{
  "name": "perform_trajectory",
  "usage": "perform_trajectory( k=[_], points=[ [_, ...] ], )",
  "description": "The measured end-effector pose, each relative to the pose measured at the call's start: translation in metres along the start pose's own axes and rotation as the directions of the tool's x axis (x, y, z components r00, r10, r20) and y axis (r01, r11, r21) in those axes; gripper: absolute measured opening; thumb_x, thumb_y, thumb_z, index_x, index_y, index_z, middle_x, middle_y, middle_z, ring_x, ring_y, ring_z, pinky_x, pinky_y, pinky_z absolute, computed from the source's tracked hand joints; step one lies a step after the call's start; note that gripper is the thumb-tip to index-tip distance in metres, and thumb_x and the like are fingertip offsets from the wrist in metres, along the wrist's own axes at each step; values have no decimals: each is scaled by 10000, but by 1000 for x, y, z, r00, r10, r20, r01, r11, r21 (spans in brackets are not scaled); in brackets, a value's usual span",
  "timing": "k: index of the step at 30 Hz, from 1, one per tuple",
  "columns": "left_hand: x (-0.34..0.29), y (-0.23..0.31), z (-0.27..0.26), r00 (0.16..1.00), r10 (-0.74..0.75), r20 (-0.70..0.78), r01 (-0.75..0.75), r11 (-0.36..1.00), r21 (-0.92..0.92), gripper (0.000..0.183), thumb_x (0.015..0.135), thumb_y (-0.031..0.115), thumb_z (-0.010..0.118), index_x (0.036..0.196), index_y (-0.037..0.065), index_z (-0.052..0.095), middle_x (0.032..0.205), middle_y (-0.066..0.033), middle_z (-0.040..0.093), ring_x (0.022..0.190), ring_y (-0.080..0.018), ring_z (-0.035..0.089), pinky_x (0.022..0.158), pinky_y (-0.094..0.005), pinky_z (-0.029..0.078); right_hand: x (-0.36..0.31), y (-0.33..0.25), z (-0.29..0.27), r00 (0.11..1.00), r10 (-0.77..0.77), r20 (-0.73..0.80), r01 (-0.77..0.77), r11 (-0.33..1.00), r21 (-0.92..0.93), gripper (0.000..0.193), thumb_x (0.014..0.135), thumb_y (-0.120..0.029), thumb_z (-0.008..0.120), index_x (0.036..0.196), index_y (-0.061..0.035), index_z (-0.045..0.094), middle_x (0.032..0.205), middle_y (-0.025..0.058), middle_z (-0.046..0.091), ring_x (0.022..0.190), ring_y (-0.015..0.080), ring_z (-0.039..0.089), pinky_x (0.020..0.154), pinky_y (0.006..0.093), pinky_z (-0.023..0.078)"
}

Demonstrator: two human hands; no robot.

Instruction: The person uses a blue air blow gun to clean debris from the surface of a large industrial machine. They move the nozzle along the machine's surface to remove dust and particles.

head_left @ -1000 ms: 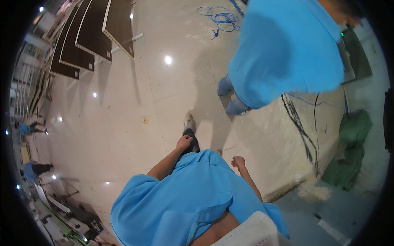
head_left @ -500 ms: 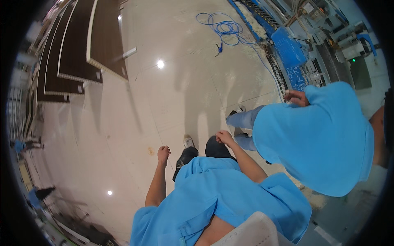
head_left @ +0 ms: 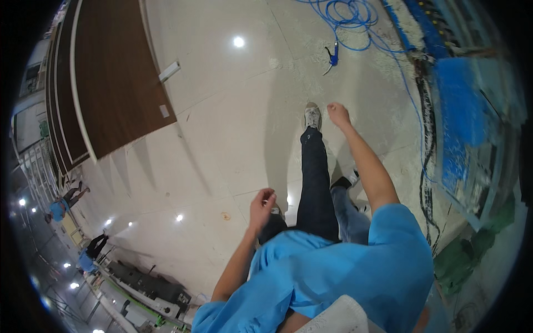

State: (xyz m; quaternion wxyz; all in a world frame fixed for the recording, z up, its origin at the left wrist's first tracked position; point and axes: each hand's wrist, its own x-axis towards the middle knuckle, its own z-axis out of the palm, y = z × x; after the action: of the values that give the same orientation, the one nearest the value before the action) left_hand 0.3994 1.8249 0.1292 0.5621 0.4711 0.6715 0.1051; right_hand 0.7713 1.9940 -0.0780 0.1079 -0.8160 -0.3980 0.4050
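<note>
One leg's out front and, by the look of it, no handling is under way. The blue air blow gun (head_left: 334,57) lies on the floor, untouched. Below it in view, the right hand (head_left: 338,115) curls its fingers nearly closed, seemingly empty; farther below-left, the left hand (head_left: 261,210) hangs, fingers loosely bent, nothing visible inside. Dark wood-grain panels (head_left: 111,69) stand well left of the gun.

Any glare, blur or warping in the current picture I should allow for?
Head view throughout: lamp glare spots the pale floor; blue machinery at right looks smeared; dark panels bow toward the rim; left hand and right hand remain readable outlines.
</note>
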Motion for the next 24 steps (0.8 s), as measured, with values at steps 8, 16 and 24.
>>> perform_trajectory(
  k=[8,16,24],
  points=[
    [217,122,177,723,367,586,-538,830,144,331,756,206,687,1062,92,633,1142,-99,603,1078,-313,561,972,-451,411,357,59,6,992,80,-97,-110,926,-360,352,927,-176,471,1263,-225,563,1249,157,575,1142,333,562,919,446,476],
    [267,125,209,746,323,583,-391,920,-9,275,743,130,641,1014,93,665,1071,-64,647,1157,-256,563,1034,-448,381,497,138,42,820,-571,46,352,439,-827,227,851,-164,536,1048,-103,629,1371,184,449,1302,309,408,1049,459,354],
    [262,115,210,749,231,621,-311,950,21,256,724,102,613,973,73,660,1029,-88,633,1102,-282,577,1014,-473,390,392,133,26,764,-344,545,629,583,-514,357,853,-106,564,1210,-97,555,1278,145,515,1103,309,574,895,452,469]
  ],
)
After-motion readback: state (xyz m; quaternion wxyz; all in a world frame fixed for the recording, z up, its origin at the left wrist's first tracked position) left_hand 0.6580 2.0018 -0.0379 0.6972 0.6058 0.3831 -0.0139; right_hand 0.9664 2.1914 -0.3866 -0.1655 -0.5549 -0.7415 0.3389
